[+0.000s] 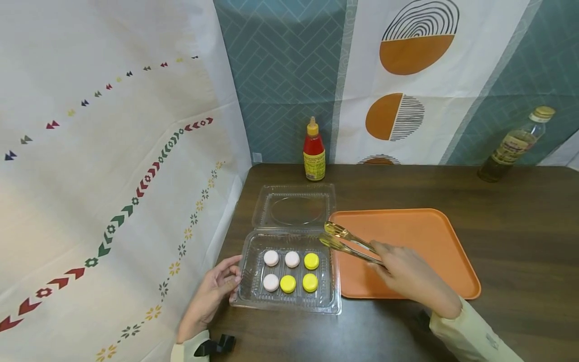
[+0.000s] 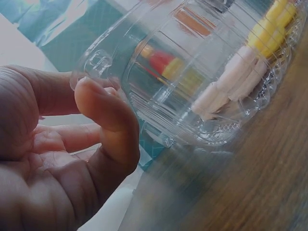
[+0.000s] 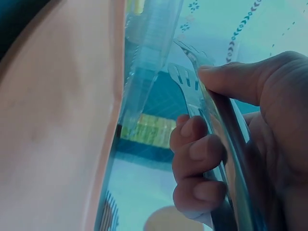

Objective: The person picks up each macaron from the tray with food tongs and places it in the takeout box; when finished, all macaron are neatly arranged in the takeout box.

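Observation:
A clear plastic clamshell container [image 1: 289, 305] lies with its lid [image 1: 294, 190] folded back. Inside sit three pale macarons [image 1: 292, 259] and three yellow macarons [image 1: 310, 282] in two rows. My left hand [image 1: 214, 289] pinches the container's left rim between thumb and fingers, as the left wrist view shows. My right hand [image 1: 407, 271] grips a pair of gold metal tongs [image 1: 347, 235], thumb on one arm and fingers curled round the other. The tong tips stand apart with nothing between them, over the container's right upper corner.
An orange tray [image 1: 468, 286] lies against the container's right side, under my right hand. At the back stands a red sauce bottle [image 1: 314, 156] with a yellow cap. An oil bottle [image 1: 511, 146] stands far right on the dark wooden table [image 1: 520, 226]. Patterned cloths hang behind and left.

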The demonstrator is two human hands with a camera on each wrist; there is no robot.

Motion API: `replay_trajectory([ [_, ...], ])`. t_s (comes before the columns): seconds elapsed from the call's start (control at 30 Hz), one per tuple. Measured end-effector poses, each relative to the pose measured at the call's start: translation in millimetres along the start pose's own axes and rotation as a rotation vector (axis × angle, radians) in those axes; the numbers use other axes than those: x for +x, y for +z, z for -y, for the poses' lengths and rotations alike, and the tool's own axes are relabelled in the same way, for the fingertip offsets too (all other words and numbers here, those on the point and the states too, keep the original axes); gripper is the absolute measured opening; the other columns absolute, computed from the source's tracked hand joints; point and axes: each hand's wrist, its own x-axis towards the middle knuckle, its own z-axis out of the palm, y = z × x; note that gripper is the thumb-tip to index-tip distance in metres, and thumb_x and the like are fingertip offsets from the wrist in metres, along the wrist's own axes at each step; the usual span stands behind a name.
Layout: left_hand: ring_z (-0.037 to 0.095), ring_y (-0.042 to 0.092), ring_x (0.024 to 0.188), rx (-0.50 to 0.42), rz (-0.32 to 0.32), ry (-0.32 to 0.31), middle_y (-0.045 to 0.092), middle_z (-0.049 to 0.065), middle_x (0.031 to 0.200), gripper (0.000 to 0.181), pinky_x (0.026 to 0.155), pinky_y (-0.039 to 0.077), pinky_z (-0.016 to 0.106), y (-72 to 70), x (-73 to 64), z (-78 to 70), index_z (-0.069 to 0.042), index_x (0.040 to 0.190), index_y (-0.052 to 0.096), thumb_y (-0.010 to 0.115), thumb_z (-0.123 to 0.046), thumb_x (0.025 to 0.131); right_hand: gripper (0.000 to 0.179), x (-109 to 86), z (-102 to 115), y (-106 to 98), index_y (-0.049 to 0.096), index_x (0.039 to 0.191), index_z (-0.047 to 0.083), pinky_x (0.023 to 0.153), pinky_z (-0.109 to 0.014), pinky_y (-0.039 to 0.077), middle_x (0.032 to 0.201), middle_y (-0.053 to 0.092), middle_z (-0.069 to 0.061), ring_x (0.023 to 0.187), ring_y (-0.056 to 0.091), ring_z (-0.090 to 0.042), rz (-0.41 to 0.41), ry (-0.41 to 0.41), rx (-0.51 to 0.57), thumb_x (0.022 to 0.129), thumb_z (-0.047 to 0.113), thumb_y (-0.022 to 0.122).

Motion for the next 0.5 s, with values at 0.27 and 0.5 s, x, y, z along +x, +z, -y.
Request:
replay_trajectory([
  [0.27,0.006,0.051,0.063,-0.003,0.010,0.015,0.051,0.008,0.099,0.050,0.049,0.046,0.018,-0.7,0.3,1.3,0.019,0.143,0.035,0.051,0.014,0.095,0.035,-13.3,-19,-2,0.056,0.114,0.002,0.051,-0.025,0.037,0.070,0.041,0.010,0.059,0.040,-0.006,-0.056,0.016,0.056,0.087,0.010,0.077],
  [0.5,0.006,0.051,0.064,-0.026,0.012,0.019,0.051,0.007,0.098,0.053,0.049,0.046,0.017,0.2,1.0,1.8,0.020,0.143,0.034,0.055,0.011,0.095,0.044,-27.1,-39,-8,0.054,0.121,-0.004,0.050,-0.024,0.033,0.071,0.043,0.007,0.058,0.037,-0.007,-0.088,0.119,0.073,0.086,0.009,0.078],
])
